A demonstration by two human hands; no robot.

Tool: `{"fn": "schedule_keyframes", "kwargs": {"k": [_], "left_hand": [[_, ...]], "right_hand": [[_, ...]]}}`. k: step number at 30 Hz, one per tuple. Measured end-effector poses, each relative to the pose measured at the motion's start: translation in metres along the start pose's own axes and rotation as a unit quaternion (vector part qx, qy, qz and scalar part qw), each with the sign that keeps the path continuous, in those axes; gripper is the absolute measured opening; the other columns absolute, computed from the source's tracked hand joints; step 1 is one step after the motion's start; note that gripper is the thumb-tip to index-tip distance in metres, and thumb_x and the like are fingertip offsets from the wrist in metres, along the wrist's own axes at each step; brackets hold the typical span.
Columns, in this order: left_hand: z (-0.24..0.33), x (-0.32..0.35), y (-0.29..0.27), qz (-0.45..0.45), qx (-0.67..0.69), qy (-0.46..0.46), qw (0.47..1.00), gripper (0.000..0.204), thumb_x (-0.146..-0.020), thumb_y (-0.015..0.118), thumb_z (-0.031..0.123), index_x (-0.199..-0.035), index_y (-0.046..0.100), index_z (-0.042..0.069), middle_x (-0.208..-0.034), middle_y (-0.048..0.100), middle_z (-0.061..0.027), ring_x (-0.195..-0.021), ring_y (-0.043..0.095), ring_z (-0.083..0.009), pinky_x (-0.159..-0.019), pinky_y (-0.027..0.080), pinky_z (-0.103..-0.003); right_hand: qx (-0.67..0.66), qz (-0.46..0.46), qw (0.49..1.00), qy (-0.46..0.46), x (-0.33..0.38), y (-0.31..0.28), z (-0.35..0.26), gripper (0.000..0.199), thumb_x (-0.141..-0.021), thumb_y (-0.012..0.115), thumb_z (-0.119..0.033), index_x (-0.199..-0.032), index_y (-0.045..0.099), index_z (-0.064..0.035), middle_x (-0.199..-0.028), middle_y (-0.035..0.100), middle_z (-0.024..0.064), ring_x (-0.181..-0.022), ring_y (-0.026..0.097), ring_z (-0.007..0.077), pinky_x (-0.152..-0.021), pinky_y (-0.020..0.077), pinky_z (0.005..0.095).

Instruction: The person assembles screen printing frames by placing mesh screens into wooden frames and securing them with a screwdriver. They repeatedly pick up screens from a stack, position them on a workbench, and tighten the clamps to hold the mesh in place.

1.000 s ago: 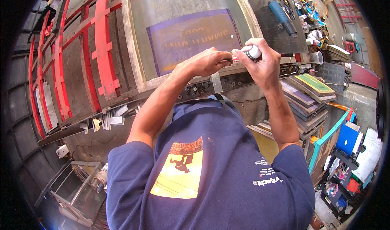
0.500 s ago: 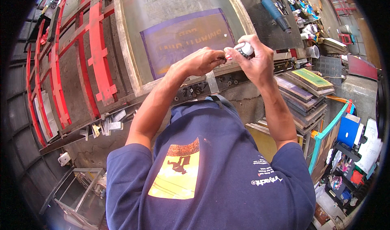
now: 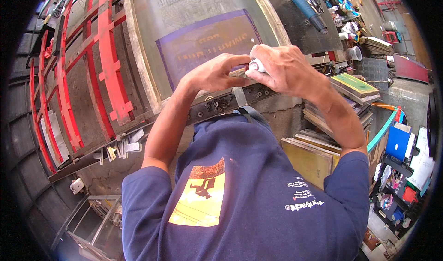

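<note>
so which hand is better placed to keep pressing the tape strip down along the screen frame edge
Likely the left hand: its fingers already lie flat on the lower edge of the screen frame, at the strip's end. The right hand is closed round the white tape roll, so it is busy.

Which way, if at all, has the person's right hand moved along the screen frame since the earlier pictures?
Yes. The right hand, gripping a small white object, has shifted left along the screen frame, closer to the grey strip hanging from its lower edge.

A small white roll [image 3: 256, 65] is being gripped by the right hand [image 3: 286, 69] and touched by the left hand [image 3: 217, 72] over the printing screen [image 3: 203, 39].
</note>
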State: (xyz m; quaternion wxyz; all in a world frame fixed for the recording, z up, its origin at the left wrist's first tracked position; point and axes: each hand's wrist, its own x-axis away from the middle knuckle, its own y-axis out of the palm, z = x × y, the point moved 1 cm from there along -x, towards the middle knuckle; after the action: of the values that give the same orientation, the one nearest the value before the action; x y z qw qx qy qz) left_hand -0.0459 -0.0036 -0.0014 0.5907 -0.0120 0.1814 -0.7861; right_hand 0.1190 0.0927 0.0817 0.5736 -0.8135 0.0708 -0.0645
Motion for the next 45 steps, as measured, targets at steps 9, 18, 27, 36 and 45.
{"fn": "schedule_keyframes", "kwargs": {"k": [9,18,27,36,45], "left_hand": [[-0.009,-0.003,0.019,0.115,-0.098,0.050,0.987,0.033,-0.079,0.068,0.005,-0.111,0.060,-0.002,-0.086,0.067,-0.0214,-0.079,0.065,-0.0432,-0.070,0.051,-0.048],[-0.017,0.006,0.041,0.193,-0.133,0.020,0.972,0.028,-0.072,0.070,0.008,-0.099,0.064,0.003,-0.089,0.069,-0.0168,-0.081,0.067,-0.0386,-0.070,0.055,-0.046],[-0.029,0.007,0.056,0.268,-0.132,0.001,0.954,0.020,-0.073,0.072,0.010,-0.091,0.067,0.002,-0.085,0.069,-0.0156,-0.079,0.070,-0.0338,-0.069,0.056,-0.041],[-0.015,0.008,0.060,0.244,-0.126,0.056,0.960,0.027,-0.074,0.070,0.007,-0.100,0.066,0.001,-0.094,0.069,-0.0188,-0.088,0.067,-0.0396,-0.077,0.055,-0.046],[-0.001,-0.004,0.048,0.185,-0.122,-0.051,0.974,0.024,-0.077,0.066,0.007,-0.099,0.063,-0.001,-0.092,0.067,-0.0211,-0.092,0.064,-0.0418,-0.080,0.052,-0.047]], "right_hand": [[0.001,0.001,0.995,-0.097,-0.004,-0.004,0.019,0.034,-0.091,0.064,-0.035,-0.095,0.054,-0.0029,-0.081,0.063,0.0168,-0.076,0.065,0.0378,-0.069,0.0504,0.0443],[-0.427,0.379,0.815,0.093,-0.013,0.054,-0.025,0.026,-0.089,0.074,-0.018,-0.077,0.056,-0.0038,-0.066,0.052,-0.0029,-0.061,0.042,0.0025,-0.052,0.0330,0.0216],[-0.448,0.245,0.860,0.018,-0.033,0.031,-0.010,0.028,-0.080,0.081,-0.016,-0.070,0.058,-0.0053,-0.058,0.052,-0.0028,-0.056,0.045,0.0041,-0.048,0.0373,0.0251],[-0.530,0.106,0.837,-0.086,-0.026,0.034,0.001,0.017,-0.081,0.072,0.000,-0.072,0.058,-0.0032,-0.063,0.059,0.0011,-0.055,0.051,0.0047,-0.049,0.0420,0.0233],[-0.554,0.145,0.817,-0.068,-0.009,0.038,0.013,0.031,-0.085,0.078,-0.017,-0.065,0.056,-0.0057,-0.056,0.052,-0.0014,-0.053,0.045,0.0044,-0.050,0.0345,0.0232]]}}
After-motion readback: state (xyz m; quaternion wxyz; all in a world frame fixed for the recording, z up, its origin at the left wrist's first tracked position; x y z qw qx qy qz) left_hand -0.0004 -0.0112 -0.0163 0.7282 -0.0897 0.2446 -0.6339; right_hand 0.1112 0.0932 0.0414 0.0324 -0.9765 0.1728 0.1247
